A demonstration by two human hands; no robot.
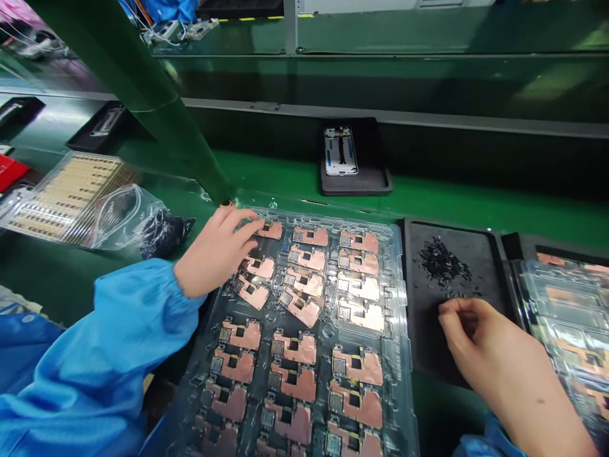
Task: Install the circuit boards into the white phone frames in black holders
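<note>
A clear plastic tray (397, 355) holds rows of copper-coloured circuit boards (295, 377). Over its far left corner is my left hand (221, 247), fingers spread, fingertips by a board (270, 230) in the top row; nothing shows in its grasp. My right hand (485, 349) is over the near part of a black tray (428, 343), thumb and index fingertip pinched together beside a pile of small black pieces (440, 261). Whatever may be between those fingertips is too small to make out.
A phone housing (340, 152) lies on a black foam tray (356, 184) at the back. Stacked clear trays (547, 279) stand at the right. A green post (176, 120) rises behind my left hand. Further left are a plastic bag (126, 212) and a stack of beige-part trays (71, 190).
</note>
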